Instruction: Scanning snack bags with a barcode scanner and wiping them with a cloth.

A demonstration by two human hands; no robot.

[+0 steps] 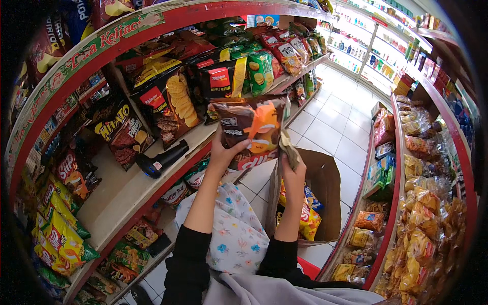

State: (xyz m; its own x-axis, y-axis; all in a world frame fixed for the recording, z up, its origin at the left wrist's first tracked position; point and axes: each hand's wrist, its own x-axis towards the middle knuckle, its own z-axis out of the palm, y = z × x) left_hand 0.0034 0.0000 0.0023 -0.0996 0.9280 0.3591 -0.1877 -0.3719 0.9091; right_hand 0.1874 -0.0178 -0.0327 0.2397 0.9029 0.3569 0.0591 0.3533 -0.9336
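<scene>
In front of me, my left hand [228,148] grips the left side of a brown snack bag [251,126], thumb across its front. The bag's printing is upside down from my view. On the other side, my right hand [292,171] pinches a crumpled pale greenish cloth [289,148] against the bag's right edge. Its fingers are partly hidden. Below that forearm stands an open cardboard box [324,183] holding a yellow snack bag [310,221] and a blue packet [313,199].
A black handheld device [162,160] lies on the left shelf [114,194]. Chip bags [183,103] stand behind it, with yellow-green bags [61,236] nearer me. Packaged snacks [415,244] fill the right-hand rack. A white tiled aisle [331,114] leads to lit display shelves [354,42].
</scene>
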